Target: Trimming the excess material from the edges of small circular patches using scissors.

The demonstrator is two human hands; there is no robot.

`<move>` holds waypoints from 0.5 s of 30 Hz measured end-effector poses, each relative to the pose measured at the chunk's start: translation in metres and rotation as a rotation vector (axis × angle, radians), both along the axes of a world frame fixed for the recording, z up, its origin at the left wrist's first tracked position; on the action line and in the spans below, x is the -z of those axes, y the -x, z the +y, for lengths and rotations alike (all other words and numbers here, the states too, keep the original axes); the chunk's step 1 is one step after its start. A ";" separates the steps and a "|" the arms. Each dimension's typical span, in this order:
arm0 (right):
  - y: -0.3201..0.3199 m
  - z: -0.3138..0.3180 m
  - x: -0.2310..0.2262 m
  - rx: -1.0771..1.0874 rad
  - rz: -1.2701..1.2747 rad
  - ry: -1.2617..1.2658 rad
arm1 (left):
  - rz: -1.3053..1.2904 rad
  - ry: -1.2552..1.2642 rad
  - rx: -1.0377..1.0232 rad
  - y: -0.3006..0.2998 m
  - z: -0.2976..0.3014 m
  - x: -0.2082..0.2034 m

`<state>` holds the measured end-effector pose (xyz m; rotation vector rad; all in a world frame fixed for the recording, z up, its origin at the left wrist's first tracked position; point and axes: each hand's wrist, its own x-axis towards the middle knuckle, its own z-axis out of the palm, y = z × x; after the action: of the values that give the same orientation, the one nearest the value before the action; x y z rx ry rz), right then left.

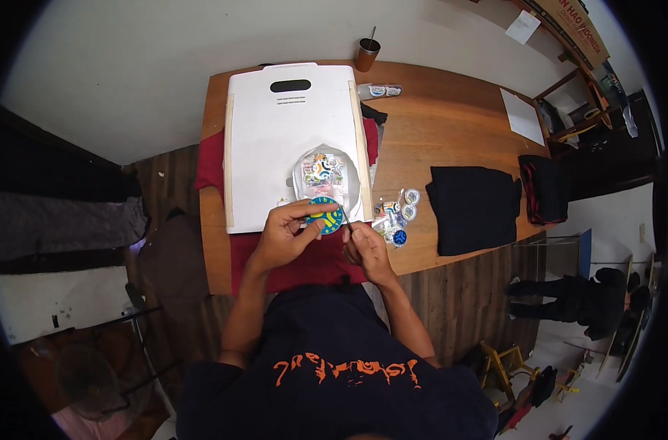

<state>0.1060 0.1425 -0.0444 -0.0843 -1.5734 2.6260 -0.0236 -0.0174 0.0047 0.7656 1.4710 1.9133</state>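
My left hand (279,238) pinches a round blue patch-like disc (325,222) with yellow-green curved markings, held over the near edge of a white board (264,158). In my right hand (369,253) is a thin, dark, pointed tool (345,217), gripped in closed fingers. Its tip meets or nearly meets the disc's right edge; its exact kind is too small to make out. Just beyond the disc, a round opening or white dish (354,183) on the board contains colourful printed pieces (323,170). Dark red cloth (297,257) shows under the board.
On the wooden table (422,125), several printed round pieces (400,237) lie right of the board. Folded black cloth (474,209) is farther right. A brown cup (367,55) stands at the back, near a clear packet (381,91). Another person (576,297) stands at far right.
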 end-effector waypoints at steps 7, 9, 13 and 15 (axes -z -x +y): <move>0.001 0.001 -0.001 -0.003 0.004 0.000 | 0.003 0.020 0.025 0.001 0.000 -0.001; 0.001 0.002 -0.004 -0.004 0.003 -0.008 | 0.007 0.019 0.025 0.002 -0.001 -0.001; 0.002 0.003 -0.006 -0.006 0.004 -0.030 | 0.017 0.027 0.025 0.003 0.000 -0.003; 0.001 0.003 -0.004 -0.007 -0.004 -0.024 | 0.017 0.029 0.023 0.003 0.000 -0.002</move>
<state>0.1046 0.1457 -0.0400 -0.0825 -1.6089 2.6129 -0.0270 -0.0174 0.0072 0.7843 1.4905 1.8688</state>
